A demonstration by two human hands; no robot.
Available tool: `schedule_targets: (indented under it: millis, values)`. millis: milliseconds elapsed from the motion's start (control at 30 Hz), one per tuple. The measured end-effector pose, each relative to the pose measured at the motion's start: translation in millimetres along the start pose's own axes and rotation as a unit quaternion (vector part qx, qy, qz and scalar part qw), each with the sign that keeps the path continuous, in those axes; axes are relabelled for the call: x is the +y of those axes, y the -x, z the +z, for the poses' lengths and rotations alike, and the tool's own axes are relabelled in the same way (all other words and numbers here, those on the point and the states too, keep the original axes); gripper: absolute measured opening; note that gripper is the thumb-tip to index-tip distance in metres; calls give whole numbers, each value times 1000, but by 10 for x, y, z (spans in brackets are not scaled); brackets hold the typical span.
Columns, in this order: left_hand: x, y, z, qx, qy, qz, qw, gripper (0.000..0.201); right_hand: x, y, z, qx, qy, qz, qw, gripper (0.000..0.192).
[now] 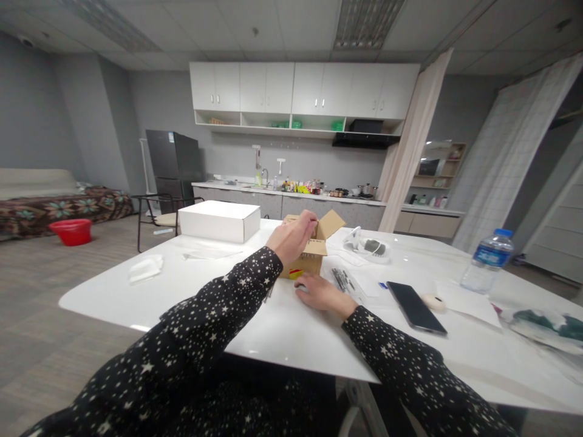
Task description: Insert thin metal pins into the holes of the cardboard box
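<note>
**Hands at the small cardboard box**

Both hands work at a small cardboard box [314,252] that stands near the middle of the white surface [282,328]. Seen from the head camera, the left hand [294,237] is raised at the top of the box, its fingers curled and pinching the edge of a flap on the near left side. Another flap stands open, tilted up toward the far right. The right hand [321,292] lies low on the surface, just at the foot of the box on its near side, fingers loosely bent and flat, gripping nothing that shows. Both sleeves are black with white stars.

A closed white box [218,221] sits toward the far left edge, well apart from the cardboard one. A dark phone [416,307] lies flat to the right of the right hand, near a small pale oval object [433,301]. A water bottle [487,260] stands upright toward the right edge. A clear bag with something dark in it [371,247] lies just behind the cardboard box.
</note>
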State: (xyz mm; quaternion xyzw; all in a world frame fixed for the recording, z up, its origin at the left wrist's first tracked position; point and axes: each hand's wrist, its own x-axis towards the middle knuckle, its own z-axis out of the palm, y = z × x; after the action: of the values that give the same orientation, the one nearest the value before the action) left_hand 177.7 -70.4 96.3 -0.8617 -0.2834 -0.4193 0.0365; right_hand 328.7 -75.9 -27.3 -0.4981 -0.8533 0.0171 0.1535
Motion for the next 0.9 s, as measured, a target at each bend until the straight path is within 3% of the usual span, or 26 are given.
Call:
schedule_targets:
  millis: [200,500,900]
  values:
    - [15,364,129,-14,-70,102,992,30,-116,-7,33,3,-11,-8,1000,24]
    - [-243,762,409,-47,-118,189,974,30,-44,-62,111,47,-25,-30,998,34]
    - [-769,1122,671,-141,-164,141,966,23,-64,-49,89,25,-15,-16,999,25]
